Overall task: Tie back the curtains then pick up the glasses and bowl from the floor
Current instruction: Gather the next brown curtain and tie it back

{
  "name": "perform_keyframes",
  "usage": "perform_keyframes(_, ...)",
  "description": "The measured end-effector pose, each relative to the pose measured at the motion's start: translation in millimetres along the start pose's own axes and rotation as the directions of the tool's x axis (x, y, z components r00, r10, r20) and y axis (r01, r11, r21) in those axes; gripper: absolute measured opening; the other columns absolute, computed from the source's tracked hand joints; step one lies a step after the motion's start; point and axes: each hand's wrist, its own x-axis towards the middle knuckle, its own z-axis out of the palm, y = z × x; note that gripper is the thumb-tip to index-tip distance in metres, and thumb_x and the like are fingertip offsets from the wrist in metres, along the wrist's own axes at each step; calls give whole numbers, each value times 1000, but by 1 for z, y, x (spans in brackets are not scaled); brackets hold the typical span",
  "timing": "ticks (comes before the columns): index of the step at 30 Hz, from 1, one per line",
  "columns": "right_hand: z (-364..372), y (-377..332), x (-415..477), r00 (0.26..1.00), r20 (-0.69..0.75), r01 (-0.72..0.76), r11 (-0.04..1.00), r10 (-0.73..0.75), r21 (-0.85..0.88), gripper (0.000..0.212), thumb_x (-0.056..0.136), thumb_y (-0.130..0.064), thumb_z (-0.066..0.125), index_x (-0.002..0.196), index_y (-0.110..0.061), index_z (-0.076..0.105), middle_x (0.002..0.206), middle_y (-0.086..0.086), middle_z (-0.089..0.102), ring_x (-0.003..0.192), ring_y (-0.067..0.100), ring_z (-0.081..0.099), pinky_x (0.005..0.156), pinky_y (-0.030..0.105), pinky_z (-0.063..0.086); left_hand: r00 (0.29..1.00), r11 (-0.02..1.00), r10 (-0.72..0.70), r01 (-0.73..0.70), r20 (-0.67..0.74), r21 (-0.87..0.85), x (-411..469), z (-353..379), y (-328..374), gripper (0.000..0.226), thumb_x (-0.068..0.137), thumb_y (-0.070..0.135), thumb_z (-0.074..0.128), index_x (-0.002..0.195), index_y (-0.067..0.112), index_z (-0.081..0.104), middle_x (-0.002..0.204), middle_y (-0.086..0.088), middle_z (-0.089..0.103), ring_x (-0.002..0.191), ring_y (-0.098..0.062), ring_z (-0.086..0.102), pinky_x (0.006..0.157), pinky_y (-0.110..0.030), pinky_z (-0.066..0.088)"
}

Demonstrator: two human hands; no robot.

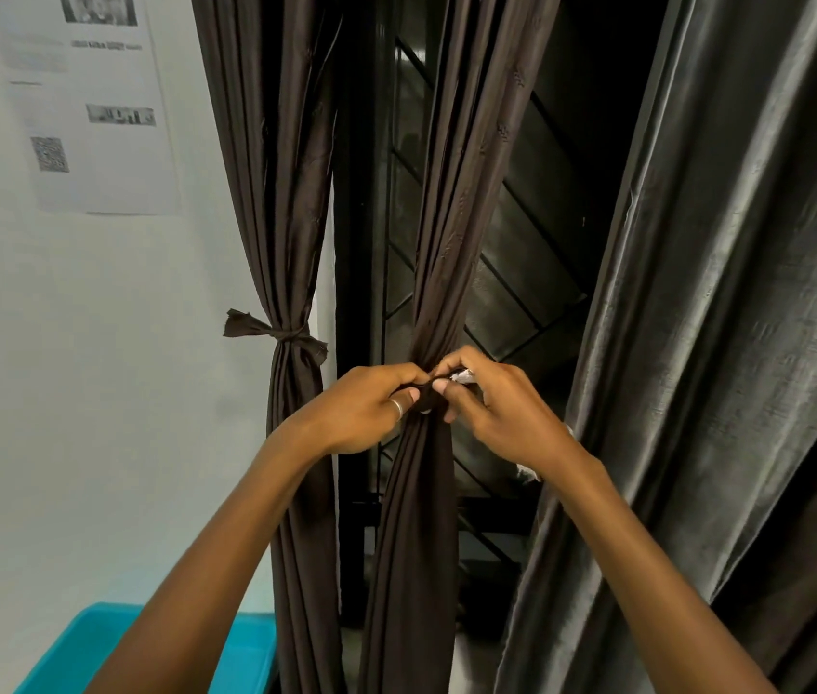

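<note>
— What do the hands do?
— The left hand [366,408] and right hand [501,413] each pinch the dark tie [430,392] around the gathered middle curtain [451,217].
— And the left curtain [286,242]?
— Tied already, beside the wall [96,393].

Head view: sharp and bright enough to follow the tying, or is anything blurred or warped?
In the head view, the left hand and right hand pinching the tie are sharp and evenly lit; the wall notice is blurred beyond reading; the window behind is almost black; the grey curtain shows soft sheen; the wide lens tilts the edges.
</note>
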Motion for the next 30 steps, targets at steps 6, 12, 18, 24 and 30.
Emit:
perform_keyframes(6, 11, -1, 13, 972, -230, -25, 991, 55, 130, 26, 99, -33, 64, 107, -27, 40, 75, -7, 72, 53, 6, 69, 51, 19, 51, 994, 1000, -3, 1, -108, -23, -5, 16, 6, 16, 104, 19, 49, 109, 23, 64, 88, -1, 68, 76, -20, 67, 70, -41, 59)
perform_keyframes(12, 21, 6, 7, 913, -408, 26, 999, -6, 42, 30, 96, -41, 70, 100, -31, 42, 62, -5, 62, 48, 11, 64, 45, 30, 50, 957, 976, -66, 4, -281, -217, -8, 26, 3, 16, 101, 24, 59, 115, 21, 62, 87, 6, 70, 75, 4, 68, 67, -11, 53)
perform_keyframes(18, 27, 7, 2, 876, -451, 100, 980, -169, -172, 13, 100, -30, 64, 106, -19, 70, 82, -8, 72, 65, 2, 65, 59, 30, 55, 945, 948, -84, -22, -316, -318, -8, 29, 4, 7, 100, 23, 60, 107, 22, 62, 90, 4, 71, 75, -1, 72, 66, -8, 51)
perform_keyframes(24, 26, 2, -12, 979, -170, 95, 988, -116, -124, 41, 88, -21, 56, 127, -18, 65, 103, -8, 54, 83, 5, 56, 74, 21, 50, 935, 940, -100, -24, -340, -341, -6, 25, 2, 3, 100, 25, 60, 100, 24, 63, 84, 2, 73, 73, -4, 72, 69, -17, 58)
perform_keyframes(30, 22, -1, -10, 991, -104, 39, 923, -85, -382, 36, 84, -52, 63, 93, -17, 57, 110, -9, 38, 68, 11, 49, 51, 28, 42, 937, 965, -65, -29, -344, -261, -4, 28, 6, 7, 99, 27, 60, 102, 21, 64, 83, 4, 73, 72, -5, 72, 75, -30, 61)
